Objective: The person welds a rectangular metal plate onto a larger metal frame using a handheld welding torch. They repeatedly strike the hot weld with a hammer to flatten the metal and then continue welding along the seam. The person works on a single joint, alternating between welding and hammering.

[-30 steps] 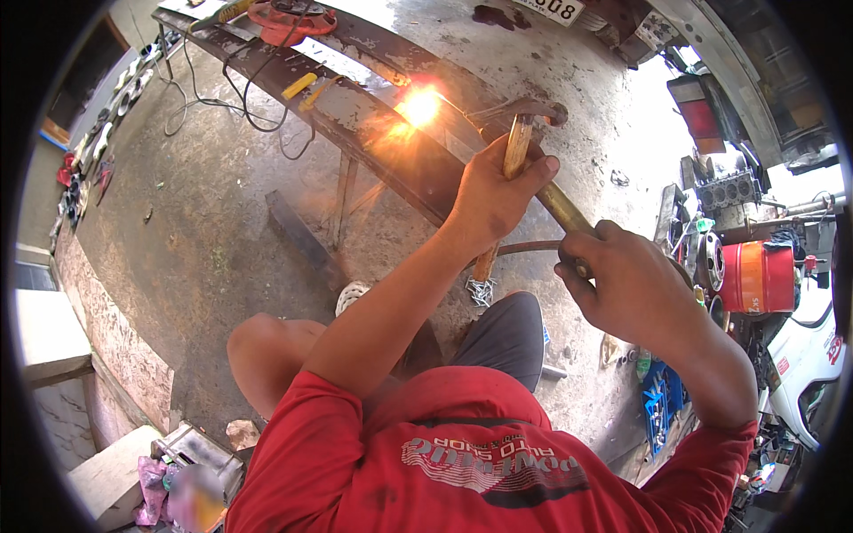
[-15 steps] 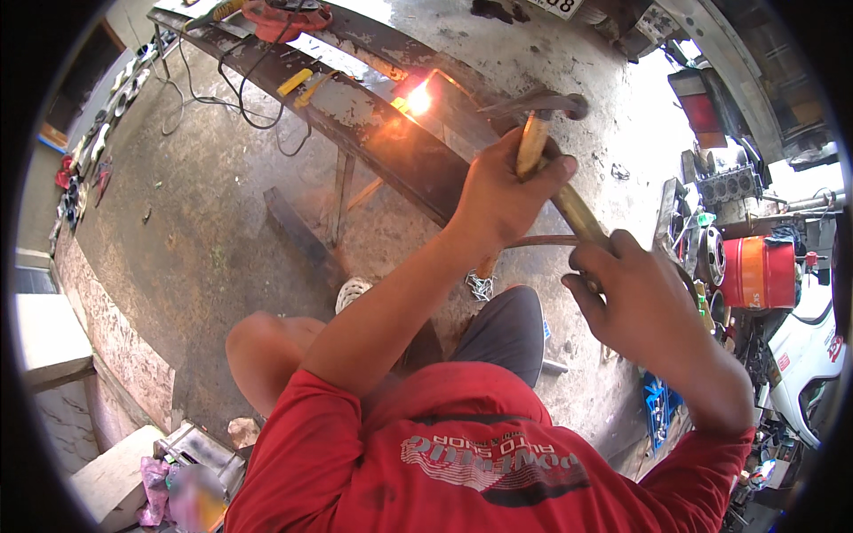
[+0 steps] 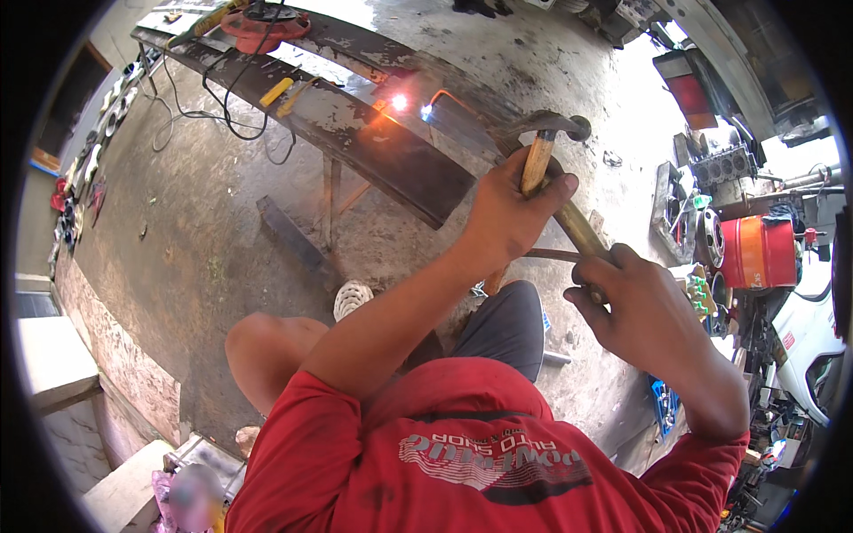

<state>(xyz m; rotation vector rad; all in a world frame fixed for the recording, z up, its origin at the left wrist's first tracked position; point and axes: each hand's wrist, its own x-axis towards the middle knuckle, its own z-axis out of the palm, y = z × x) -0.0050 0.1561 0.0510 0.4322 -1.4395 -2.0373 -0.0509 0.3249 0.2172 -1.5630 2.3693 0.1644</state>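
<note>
My left hand [image 3: 508, 211] is closed round the short wooden handle of a hammer [image 3: 536, 163], its dark head up beyond my thumb. Behind and below it runs the brass-coloured body of a gas torch [image 3: 582, 231]; whether my left fingers also touch it is hidden. My right hand [image 3: 644, 306] grips the torch's near end. The torch's thin bent tube [image 3: 442, 94] glows orange and ends in a small bluish-white flame [image 3: 426, 114]. Just left of the flame, a red-hot bright spot [image 3: 399, 102] shines at the inner edge of a painted steel beam [image 3: 342, 124].
A red tool or machine [image 3: 265, 28] with black cable sits at the beams' far end. A yellow-handled tool [image 3: 276, 91] lies on the near beam. A loose metal bar [image 3: 298, 240] is on the floor. A red-orange drum [image 3: 758, 253] and engine parts stand at right.
The torch tip now stands apart from the hot spot, and the glare has shrunk. The beams appear lower and further left in view. Both hands keep their grips.
</note>
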